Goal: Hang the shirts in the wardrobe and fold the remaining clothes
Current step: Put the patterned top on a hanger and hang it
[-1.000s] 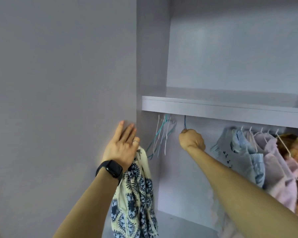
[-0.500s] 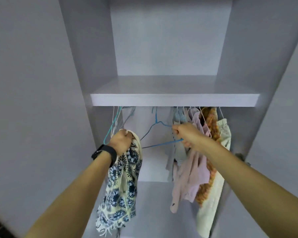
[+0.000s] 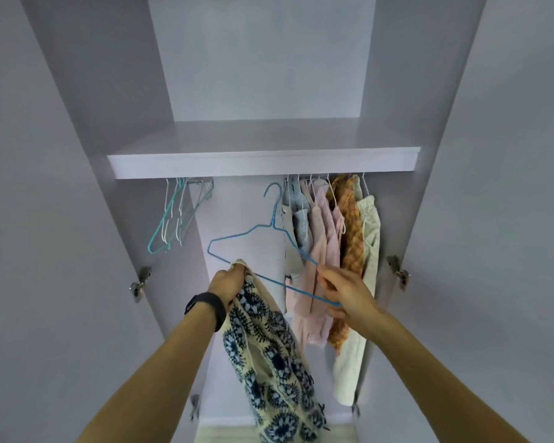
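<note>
The left hand [image 3: 227, 282], with a black band [image 3: 205, 306] on its wrist, is closed around the top of a cream and navy patterned shirt [image 3: 269, 356], which hangs down in front of the open wardrobe. The right hand [image 3: 346, 294] pinches the right end of a blue wire hanger [image 3: 285, 283], held tilted, its hook pointing up just under the shelf [image 3: 263, 161]. Spare hangers [image 3: 170, 219] hang far left, and several hung clothes [image 3: 327, 244] crowd the far right.

wardrobe shelf [image 3: 263, 162] at 12 o'clock | bare hangers [image 3: 170, 215] hung beneath, 9 o'clock | hung garments [image 3: 321, 251] beneath, 3 o'clock
</note>
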A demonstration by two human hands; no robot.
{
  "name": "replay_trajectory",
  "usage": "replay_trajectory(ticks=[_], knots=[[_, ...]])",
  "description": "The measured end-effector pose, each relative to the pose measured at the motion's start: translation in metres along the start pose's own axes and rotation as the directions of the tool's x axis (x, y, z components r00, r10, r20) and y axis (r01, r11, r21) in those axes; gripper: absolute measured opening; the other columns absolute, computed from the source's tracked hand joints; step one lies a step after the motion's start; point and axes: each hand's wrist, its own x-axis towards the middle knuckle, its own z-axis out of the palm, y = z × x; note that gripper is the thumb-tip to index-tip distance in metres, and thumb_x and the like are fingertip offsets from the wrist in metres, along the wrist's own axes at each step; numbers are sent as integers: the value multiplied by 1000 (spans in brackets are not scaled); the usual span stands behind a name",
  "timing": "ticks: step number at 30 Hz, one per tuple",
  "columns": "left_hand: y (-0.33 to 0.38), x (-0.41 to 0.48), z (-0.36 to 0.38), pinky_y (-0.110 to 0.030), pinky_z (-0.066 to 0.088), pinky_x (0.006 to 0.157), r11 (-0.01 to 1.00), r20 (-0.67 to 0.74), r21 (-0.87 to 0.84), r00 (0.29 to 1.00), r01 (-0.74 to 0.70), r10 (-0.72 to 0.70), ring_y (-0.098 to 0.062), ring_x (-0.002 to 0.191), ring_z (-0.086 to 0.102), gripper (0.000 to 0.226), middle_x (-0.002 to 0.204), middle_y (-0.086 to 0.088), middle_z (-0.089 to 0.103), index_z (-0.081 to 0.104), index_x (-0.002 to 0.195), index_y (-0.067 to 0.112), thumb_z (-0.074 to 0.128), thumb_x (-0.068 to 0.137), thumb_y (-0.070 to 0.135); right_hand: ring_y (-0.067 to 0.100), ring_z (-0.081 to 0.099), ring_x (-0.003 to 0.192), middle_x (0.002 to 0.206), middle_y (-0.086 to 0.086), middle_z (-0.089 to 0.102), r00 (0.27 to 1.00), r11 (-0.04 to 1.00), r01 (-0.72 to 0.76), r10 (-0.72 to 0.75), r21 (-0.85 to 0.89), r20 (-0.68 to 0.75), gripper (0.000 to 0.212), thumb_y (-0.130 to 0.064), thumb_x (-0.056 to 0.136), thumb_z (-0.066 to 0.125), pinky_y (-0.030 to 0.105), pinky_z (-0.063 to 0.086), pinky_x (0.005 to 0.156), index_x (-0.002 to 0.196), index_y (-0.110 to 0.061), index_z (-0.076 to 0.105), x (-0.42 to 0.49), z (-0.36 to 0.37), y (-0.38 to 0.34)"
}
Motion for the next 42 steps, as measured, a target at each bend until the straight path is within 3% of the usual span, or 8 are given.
replay_trajectory(ticks=[8,12,19,27,31,36,38,42], knots=[[5,4,15,-40,55,83,985,-28,-173,999,-22,17,-34,89,67,32,100,-19,69,62,105,3,57,97,34,15,21,44,51,2,26,993,998,-66,66,-1,103,41,-31,100,56,26,26,45,64,-14,52,1,-17,14],[9,0,15,-34,50,71,992,-28,-64,994,-106,104,-30,75,64,20,84,-19,66,57,85,5,60,94,23,16,51,52,59,5,57,984,973,-83,114,-215,134,40,-31,98,60,25,43,50,62,-17,71,2,-24,6],[22,-13,17,-25,44,75,924,194,177,933,-338,304,-21,82,61,21,79,-9,66,61,76,7,60,95,16,24,66,70,85,10,70,984,992,-126,122,26,129,42,-40,96,64,35,57,67,118,-5,65,29,-16,-30],[34,-13,8,-34,47,87,847,235,348,912,-402,337,-18,85,61,40,86,0,68,68,86,12,68,86,52,7,21,43,56,-7,29,996,996,-72,74,54,-45,32,-36,99,59,20,20,39,99,-6,70,43,-2,-43],[45,-21,4,-29,38,65,850,230,322,906,-416,356,-15,66,44,37,67,3,48,54,70,17,67,92,43,-1,39,36,48,-17,44,997,959,53,-38,-278,61,28,-42,90,71,12,27,38,96,-16,61,35,4,-33],[63,-26,4,-30,50,88,856,330,210,859,-472,392,-21,92,65,26,99,-14,74,75,95,8,73,90,33,6,67,81,81,-10,71,957,913,200,-105,-356,269,32,-43,84,78,21,49,67,107,-22,73,34,21,-31],[68,-21,1,-28,48,82,840,316,233,855,-490,411,-20,88,63,29,94,-14,72,75,95,9,75,87,38,24,56,73,76,10,56,958,881,252,-166,-401,235,42,-42,84,77,37,39,66,102,-5,72,39,24,-33],[68,-12,-14,-29,46,74,723,293,496,876,-482,383,-14,86,60,47,90,5,67,69,92,22,77,72,64,13,41,60,60,0,40,979,894,191,-201,-405,17,36,-31,89,70,27,28,55,67,-7,54,46,10,-40]])
